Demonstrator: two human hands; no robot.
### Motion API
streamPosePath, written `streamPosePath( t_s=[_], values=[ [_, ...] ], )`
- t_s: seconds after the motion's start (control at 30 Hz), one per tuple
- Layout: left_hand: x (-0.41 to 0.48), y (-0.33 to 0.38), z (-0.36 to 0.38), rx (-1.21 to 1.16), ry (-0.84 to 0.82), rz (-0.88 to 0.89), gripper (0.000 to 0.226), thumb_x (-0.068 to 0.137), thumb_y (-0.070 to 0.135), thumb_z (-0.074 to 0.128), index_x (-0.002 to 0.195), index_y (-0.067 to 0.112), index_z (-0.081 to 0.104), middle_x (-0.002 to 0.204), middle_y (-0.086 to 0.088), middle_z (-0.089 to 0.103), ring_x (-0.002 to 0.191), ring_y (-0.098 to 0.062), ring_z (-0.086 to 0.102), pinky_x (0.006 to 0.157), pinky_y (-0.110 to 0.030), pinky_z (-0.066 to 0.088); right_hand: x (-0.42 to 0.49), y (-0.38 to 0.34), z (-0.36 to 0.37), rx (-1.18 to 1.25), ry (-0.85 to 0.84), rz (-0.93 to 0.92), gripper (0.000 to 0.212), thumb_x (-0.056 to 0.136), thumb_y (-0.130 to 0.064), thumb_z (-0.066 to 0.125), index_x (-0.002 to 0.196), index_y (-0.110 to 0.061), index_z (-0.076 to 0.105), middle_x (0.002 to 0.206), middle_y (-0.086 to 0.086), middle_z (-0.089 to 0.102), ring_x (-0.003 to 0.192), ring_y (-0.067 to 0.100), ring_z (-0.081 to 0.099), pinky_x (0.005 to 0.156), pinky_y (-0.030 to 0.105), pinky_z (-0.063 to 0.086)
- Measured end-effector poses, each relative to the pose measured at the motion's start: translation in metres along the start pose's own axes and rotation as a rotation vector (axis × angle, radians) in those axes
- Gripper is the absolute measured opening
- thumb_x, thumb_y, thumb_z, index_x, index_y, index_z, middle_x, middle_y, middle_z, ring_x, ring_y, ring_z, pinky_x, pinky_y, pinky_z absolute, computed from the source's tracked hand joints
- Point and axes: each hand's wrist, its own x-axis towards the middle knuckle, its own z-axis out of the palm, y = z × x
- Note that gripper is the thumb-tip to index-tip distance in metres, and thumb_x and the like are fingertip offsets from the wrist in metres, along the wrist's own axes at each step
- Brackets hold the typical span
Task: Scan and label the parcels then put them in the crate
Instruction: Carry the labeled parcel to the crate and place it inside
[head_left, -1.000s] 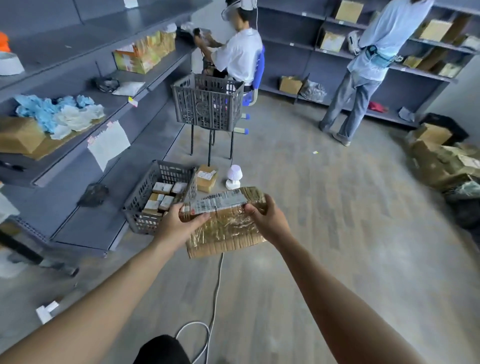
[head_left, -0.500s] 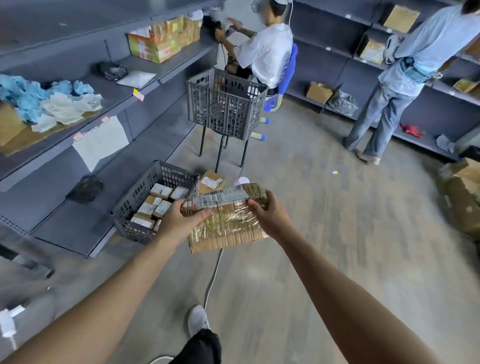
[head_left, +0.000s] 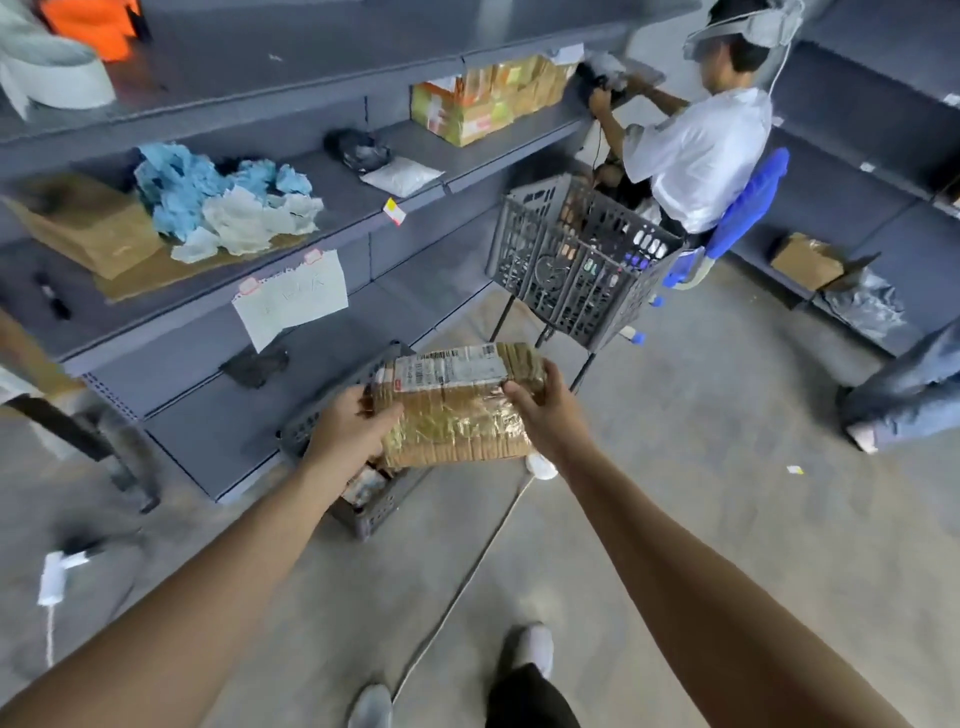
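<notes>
Parcel (head_left: 457, 415), tape-wrapped cardboard, was held in the air just above the floor crate (head_left: 371, 512). The left hand (head_left: 348, 431) gripped its left edge w/ thumb on top, and the right hand (head_left: 545, 410) curled round its right edge. The two-handed hold was prob. b/c the parcel was wide and flat. The label (head_left: 449, 371) faced up, so scan + label looked done and only the drop was left. Floor crate sat beside the bottom shelf (head_left: 218, 431), in easy reach.

Counts: 1 parcel in hand, 1 label on it, 2 hands on it, 2 grey crates in view (floor crate + raised crate (head_left: 582, 270) on legs). Small boxes (head_left: 363, 488) lay in the floor crate, mostly hidden, so their no. couldn't be told.
</notes>
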Motion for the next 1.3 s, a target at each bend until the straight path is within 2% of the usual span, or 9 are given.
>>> streamPosePath(
  t_s=[0.07,0.23,0.43,0.53,0.6,0.77,1.07,1.2,1.3],
  values=[
    [0.027,0.009,0.004,-0.005,0.044,0.001,0.019,0.089,0.014,0.067,0.084,0.030,0.058,0.088,0.009,0.066,0.083,-0.014,0.064,0.080,-0.034,0.052,0.038,-0.008,0.006,0.003,-0.036,-0.047,0.064,0.092,-0.039,0.066,0.145,-0.020,0.037,0.111,-0.005,0.065,0.101,0.018,0.065,0.089,0.039,0.053],
    [0.093,0.029,0.020,-0.031,0.137,-0.096,0.030,0.089,0.008,0.063,0.108,0.027,0.051,0.088,-0.001,0.063,0.087,-0.027,0.061,0.088,-0.046,0.051,0.148,-0.012,0.023,0.091,-0.228,-0.128,0.085,0.078,-0.063,0.068,0.144,-0.027,0.029,0.122,0.001,0.065,0.109,0.020,0.065,0.095,0.049,0.053],
    [0.153,0.040,0.054,-0.083,0.355,-0.226,0.047,0.085,0.000,0.058,0.113,0.036,0.044,0.092,0.003,0.060,0.080,-0.019,0.056,0.077,-0.037,0.048,0.259,-0.007,0.052,-0.062,-0.449,-0.273,0.082,0.078,-0.072,0.056,0.144,-0.030,0.033,0.128,0.003,0.057,0.120,0.024,0.052,0.103,0.045,0.045],
    [0.182,0.022,0.064,-0.159,0.445,-0.303,0.039,0.081,-0.001,0.058,0.104,0.029,0.051,0.097,0.002,0.065,0.086,-0.020,0.061,0.084,-0.042,0.052,0.293,-0.002,0.067,-0.105,-0.563,-0.292,0.069,0.092,-0.053,0.058,0.149,-0.027,0.031,0.124,-0.006,0.052,0.114,0.013,0.048,0.092,0.021,0.037],
    [0.203,0.004,0.067,-0.224,0.491,-0.351,0.033,0.080,0.004,0.058,0.106,0.024,0.057,0.097,0.003,0.064,0.086,-0.019,0.062,0.084,-0.041,0.055,0.311,0.009,0.085,-0.118,-0.592,-0.262,0.065,0.094,-0.038,0.062,0.149,-0.025,0.030,0.121,-0.006,0.056,0.110,0.012,0.053,0.085,0.017,0.037],
    [0.260,-0.072,0.080,-0.223,0.472,-0.407,0.036,0.084,0.005,0.056,0.118,0.015,0.059,0.088,0.000,0.067,0.071,-0.019,0.056,0.060,-0.030,0.042,0.352,0.058,0.154,-0.123,-0.624,-0.173,0.077,0.072,-0.061,0.067,0.139,-0.038,0.038,0.123,-0.003,0.062,0.112,0.016,0.062,0.099,0.042,0.051],
    [0.361,-0.293,0.117,-0.206,0.489,-0.516,0.046,0.092,0.011,0.056,0.135,0.014,0.039,0.102,-0.002,0.057,0.061,-0.009,0.048,0.044,-0.017,0.037,0.406,0.213,0.343,-0.350,-0.707,-0.127,0.072,0.093,-0.054,0.057,0.152,-0.026,0.026,0.145,0.002,0.049,0.130,0.027,0.050,0.101,0.037,0.040],
    [0.403,-0.376,0.132,-0.284,0.487,-0.550,0.063,0.086,0.004,0.057,0.141,0.017,0.031,0.106,-0.008,0.060,0.083,-0.021,0.065,0.063,-0.032,0.055,0.429,0.279,0.417,-0.467,-0.726,-0.161,0.074,0.096,-0.057,0.049,0.154,-0.021,0.020,0.148,0.008,0.047,0.124,0.029,0.053,0.094,0.036,0.043],
    [0.430,-0.421,0.138,-0.275,0.498,-0.548,0.048,0.086,0.001,0.057,0.129,0.016,0.042,0.104,-0.009,0.062,0.090,-0.022,0.063,0.075,-0.042,0.059,0.447,0.317,0.463,-0.546,-0.769,-0.177,0.076,0.097,-0.059,0.043,0.155,-0.020,0.015,0.149,0.009,0.045,0.126,0.030,0.052,0.091,0.034,0.043]
  ],
)
